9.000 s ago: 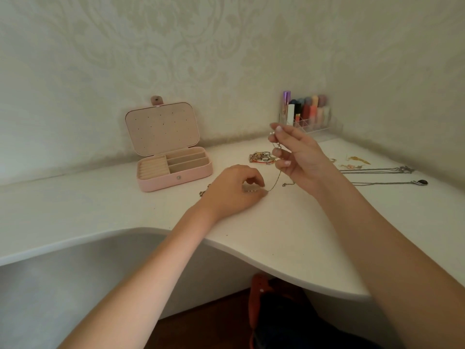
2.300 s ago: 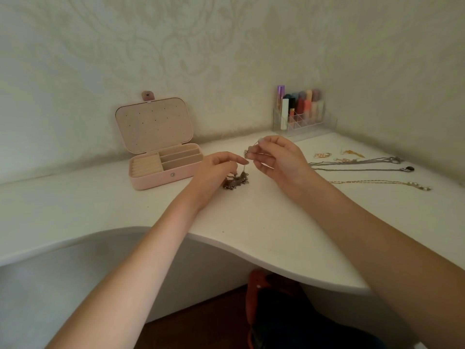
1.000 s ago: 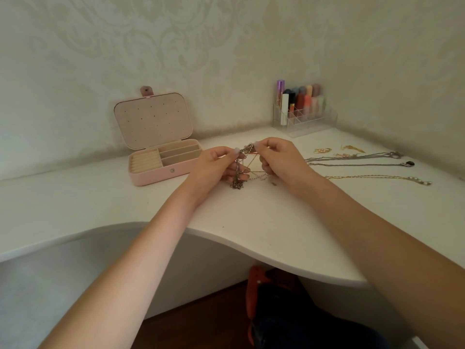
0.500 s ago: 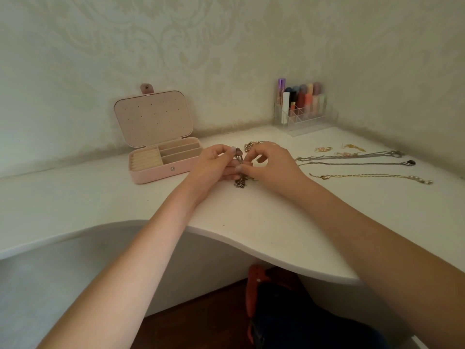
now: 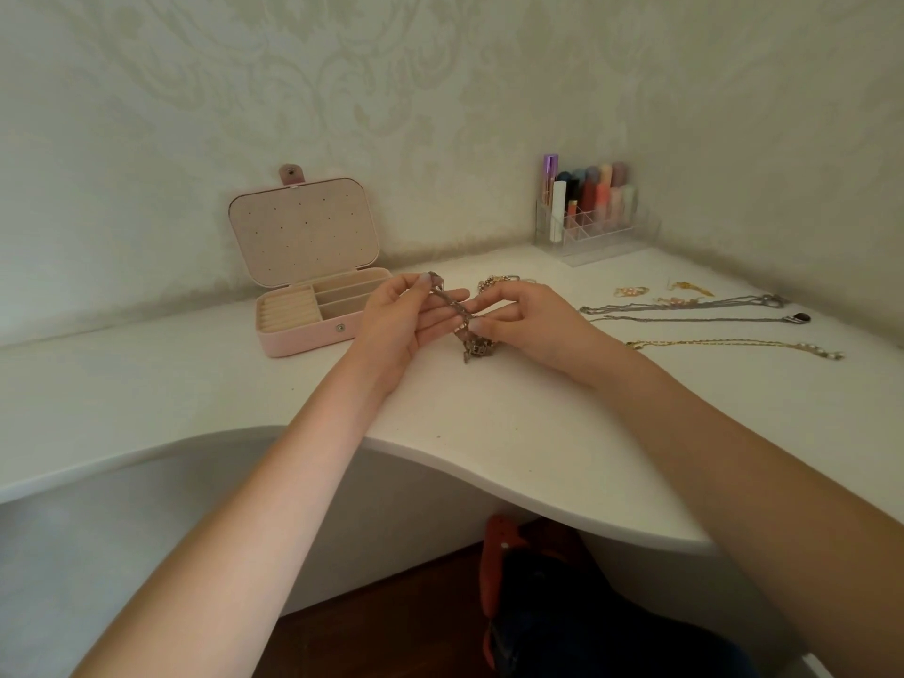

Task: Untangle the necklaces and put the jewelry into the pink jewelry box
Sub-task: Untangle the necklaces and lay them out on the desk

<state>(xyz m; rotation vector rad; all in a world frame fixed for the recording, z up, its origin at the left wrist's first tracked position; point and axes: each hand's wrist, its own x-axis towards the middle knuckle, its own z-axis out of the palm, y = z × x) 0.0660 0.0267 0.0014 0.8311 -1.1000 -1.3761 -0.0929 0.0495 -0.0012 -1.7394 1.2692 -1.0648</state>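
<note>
White desk (image 5: 489, 423): cosmetics organizer (image 5: 592, 222) behind, untangled necklaces (image 5: 694, 315) rightward.

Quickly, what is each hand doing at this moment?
Left hand: pinches one end of the dark metal chain.
Right hand: pinches the same chain lower down.

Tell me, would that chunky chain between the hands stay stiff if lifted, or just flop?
Probably flop: the chain runs taut between the left hand and right hand, but its free end hangs in a bunch onto the desk. Its linked build suggests it would snag rather than slide. It looks heavier than the thin necklaces.
</note>
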